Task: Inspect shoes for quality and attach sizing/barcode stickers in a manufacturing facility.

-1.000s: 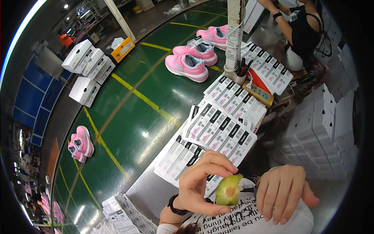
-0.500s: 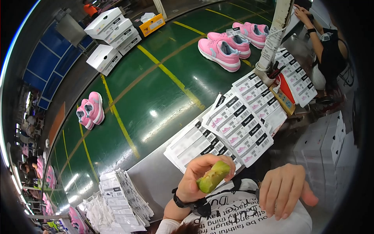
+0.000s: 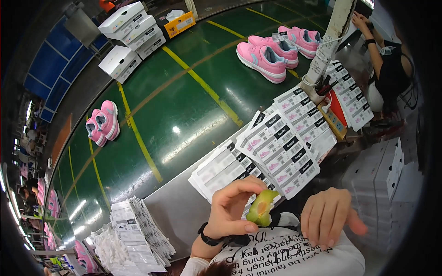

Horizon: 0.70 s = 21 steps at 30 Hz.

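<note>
Green worktop [image 3: 159, 117] w/ yellow lines [image 3: 202, 84] — blue panels [image 3: 50, 64] bkgd L.

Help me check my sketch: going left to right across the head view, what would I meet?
Blue panels, white shoe boxes, orange box, left hand holding green fruit, right hand, co-worker's black top.

- White glare is blazing off the glossy green surface [image 3: 147, 99]!
- Tube lights [image 3: 15, 201] are glowing along the left rim.
- The left hand [image 3: 225, 209] is showing bright and fairly crisp.
- Right-side boxes [image 3: 375, 177] are sitting dimmer, looking soft.
- Fisheye is bowing straight edges; black is swallowing the corners.
</note>
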Tool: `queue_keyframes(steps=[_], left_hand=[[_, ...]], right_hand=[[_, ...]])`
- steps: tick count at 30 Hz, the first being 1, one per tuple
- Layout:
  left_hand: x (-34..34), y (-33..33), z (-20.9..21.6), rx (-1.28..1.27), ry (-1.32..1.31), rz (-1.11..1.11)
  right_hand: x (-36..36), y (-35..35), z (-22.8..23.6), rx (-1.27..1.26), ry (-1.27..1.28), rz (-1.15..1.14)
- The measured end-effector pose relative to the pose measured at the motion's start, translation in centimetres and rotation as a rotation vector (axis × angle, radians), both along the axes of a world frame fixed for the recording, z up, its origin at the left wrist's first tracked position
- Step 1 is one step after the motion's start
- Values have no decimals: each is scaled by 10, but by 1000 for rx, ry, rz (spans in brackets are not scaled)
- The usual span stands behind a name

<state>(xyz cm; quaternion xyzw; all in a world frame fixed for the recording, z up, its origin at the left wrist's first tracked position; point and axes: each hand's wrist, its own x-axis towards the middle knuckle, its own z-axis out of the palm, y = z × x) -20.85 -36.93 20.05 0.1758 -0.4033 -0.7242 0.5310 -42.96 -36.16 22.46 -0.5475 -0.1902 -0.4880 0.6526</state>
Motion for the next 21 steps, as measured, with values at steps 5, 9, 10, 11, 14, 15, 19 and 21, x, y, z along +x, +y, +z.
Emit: queue_keyframes(steps=[5, 9, 10, 11, 14, 15, 19, 21], left_hand=[[13, 0, 1, 18, -9, 37], [8, -4, 5, 28, -1, 36], [12, -3, 6, 47, -7, 57], [16, -1, 6, 37, -16, 78], [17, 2, 10, 46, -13, 93], [16, 2, 13, 34, -5, 77], [16, 7, 12, 13, 7, 49], [22, 8, 9, 0, -2, 42]], right_hand=[[10, -3, 6, 38, -10, -54], [19, -2, 49, 35, 17, -244], [29, -5, 60, 50, 15, -310], [38, -11, 68, 15, 16, -268], [81, -15, 94, 35, -248, -217], [77, -16, 99, 22, -246, -222], [100, -14, 103, -78, -366, 163], [115, -6, 101, -42, -537, 223]])
